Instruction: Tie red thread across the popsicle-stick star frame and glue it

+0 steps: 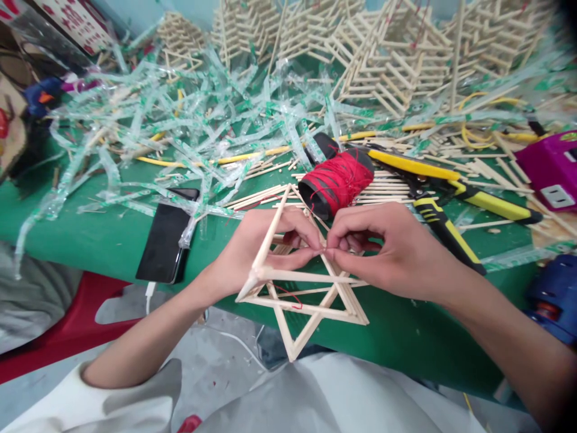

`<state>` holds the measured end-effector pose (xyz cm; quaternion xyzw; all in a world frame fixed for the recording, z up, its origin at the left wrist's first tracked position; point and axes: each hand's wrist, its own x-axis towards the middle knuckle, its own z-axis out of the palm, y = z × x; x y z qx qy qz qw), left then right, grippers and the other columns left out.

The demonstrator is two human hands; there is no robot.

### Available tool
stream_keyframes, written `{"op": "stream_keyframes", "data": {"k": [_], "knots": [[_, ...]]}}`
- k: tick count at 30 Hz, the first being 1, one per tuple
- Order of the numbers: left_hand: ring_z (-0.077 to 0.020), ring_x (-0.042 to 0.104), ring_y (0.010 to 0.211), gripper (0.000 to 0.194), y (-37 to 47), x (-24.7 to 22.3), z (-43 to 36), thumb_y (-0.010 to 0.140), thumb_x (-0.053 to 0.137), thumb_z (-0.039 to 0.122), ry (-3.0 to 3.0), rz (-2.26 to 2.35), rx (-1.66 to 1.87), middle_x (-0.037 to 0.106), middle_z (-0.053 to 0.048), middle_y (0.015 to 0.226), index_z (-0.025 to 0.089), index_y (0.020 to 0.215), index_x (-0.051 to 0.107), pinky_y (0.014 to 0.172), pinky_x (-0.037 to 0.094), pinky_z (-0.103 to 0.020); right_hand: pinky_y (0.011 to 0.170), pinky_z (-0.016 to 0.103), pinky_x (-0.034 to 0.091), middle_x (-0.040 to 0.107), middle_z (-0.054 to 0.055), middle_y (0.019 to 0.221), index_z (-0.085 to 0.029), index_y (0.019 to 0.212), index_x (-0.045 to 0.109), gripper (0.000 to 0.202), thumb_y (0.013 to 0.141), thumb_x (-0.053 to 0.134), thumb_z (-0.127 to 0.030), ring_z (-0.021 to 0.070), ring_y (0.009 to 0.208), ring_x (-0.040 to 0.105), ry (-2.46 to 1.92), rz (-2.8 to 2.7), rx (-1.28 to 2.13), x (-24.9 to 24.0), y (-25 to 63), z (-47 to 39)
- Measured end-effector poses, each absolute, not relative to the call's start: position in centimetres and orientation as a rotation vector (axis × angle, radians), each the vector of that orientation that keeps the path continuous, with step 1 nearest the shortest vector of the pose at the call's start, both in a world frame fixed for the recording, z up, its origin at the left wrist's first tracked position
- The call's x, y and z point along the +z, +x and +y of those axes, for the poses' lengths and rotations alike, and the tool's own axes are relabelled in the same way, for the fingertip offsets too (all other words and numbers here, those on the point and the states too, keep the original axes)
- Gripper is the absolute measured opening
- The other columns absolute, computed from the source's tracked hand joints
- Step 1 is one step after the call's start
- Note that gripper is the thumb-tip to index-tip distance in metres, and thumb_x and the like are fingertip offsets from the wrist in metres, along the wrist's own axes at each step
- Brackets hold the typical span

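A star-shaped frame of thin wooden sticks (311, 310) stands out over the table's front edge, its corners stacked and joined. My left hand (274, 240) reaches through behind one of its slanted sticks, thumb and forefinger pinched together. From the other side my right hand (387, 249) pinches at the same spot, and the fingertips of both hands meet on a stick. Whatever lies between them is too small to make out. A short red thread (295, 299) hangs on a lower stick. Just behind the hands lies a spool of red thread (338, 183).
Yellow-handled pliers (451, 186) lie right of the spool, among loose sticks (387, 186). A black phone (166, 237) with a white cable is at the left. Cut plastic strips (193, 114) cover the green table (103, 231). Stacked stick structures (396, 57) line the back.
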<state>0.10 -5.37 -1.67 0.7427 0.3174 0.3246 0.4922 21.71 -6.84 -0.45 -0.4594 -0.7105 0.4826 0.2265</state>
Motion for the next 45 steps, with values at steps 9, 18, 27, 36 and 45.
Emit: {"op": "stream_keyframes", "data": {"k": [9, 18, 27, 36, 45], "knots": [[-0.0107, 0.062, 0.07, 0.003, 0.26, -1.47, -5.54, 0.086, 0.073, 0.017, 1.795, 0.803, 0.767, 0.069, -0.001, 0.078, 0.016, 0.084, 0.07, 0.063, 0.049, -0.022, 0.052, 0.022, 0.039, 0.061, -0.003, 0.065, -0.018, 0.07, 0.068, 0.009, 0.076, 0.066, -0.012, 0.0084, 0.058, 0.05, -1.266, -1.943, 1.34, -0.37, 21.78, -7.09], [-0.0095, 0.062, 0.073, 0.004, 0.38, -1.29, -5.55, 0.086, 0.071, 0.012, 1.847, 0.827, 0.743, 0.068, 0.0, 0.078, 0.016, 0.084, 0.07, 0.064, 0.048, -0.02, 0.052, 0.026, 0.039, 0.065, -0.001, 0.067, -0.019, 0.074, 0.072, 0.008, 0.078, 0.068, -0.014, 0.0114, 0.058, 0.052, -1.296, -1.918, 1.326, -0.26, 21.62, -7.14], [-0.0084, 0.059, 0.068, 0.005, 0.42, -1.42, -5.6, 0.085, 0.074, 0.018, 1.8, 0.854, 0.744, 0.066, 0.0, 0.075, 0.017, 0.082, 0.07, 0.06, 0.047, -0.018, 0.05, 0.024, 0.036, 0.06, -0.003, 0.063, -0.019, 0.068, 0.067, 0.01, 0.073, 0.067, -0.01, 0.0092, 0.056, 0.048, -1.305, -1.886, 1.288, -0.4, 21.25, -7.34], [-0.0103, 0.06, 0.069, 0.003, 0.21, -1.43, -5.66, 0.086, 0.073, 0.018, 1.766, 0.829, 0.773, 0.067, -0.001, 0.077, 0.017, 0.084, 0.071, 0.061, 0.048, -0.021, 0.051, 0.023, 0.037, 0.06, -0.003, 0.062, -0.018, 0.068, 0.067, 0.009, 0.074, 0.064, -0.011, 0.0085, 0.057, 0.048, -1.288, -1.897, 1.333, -0.25, 21.52, -7.13], [-0.0122, 0.064, 0.072, 0.002, -0.12, -1.57, -5.5, 0.087, 0.073, 0.019, 1.783, 0.784, 0.788, 0.071, -0.002, 0.081, 0.019, 0.086, 0.071, 0.064, 0.049, -0.024, 0.053, 0.024, 0.039, 0.06, -0.002, 0.062, -0.018, 0.066, 0.066, 0.011, 0.074, 0.062, -0.012, 0.0093, 0.058, 0.05, -1.264, -1.925, 1.361, -0.33, 21.83, -6.95]]}}
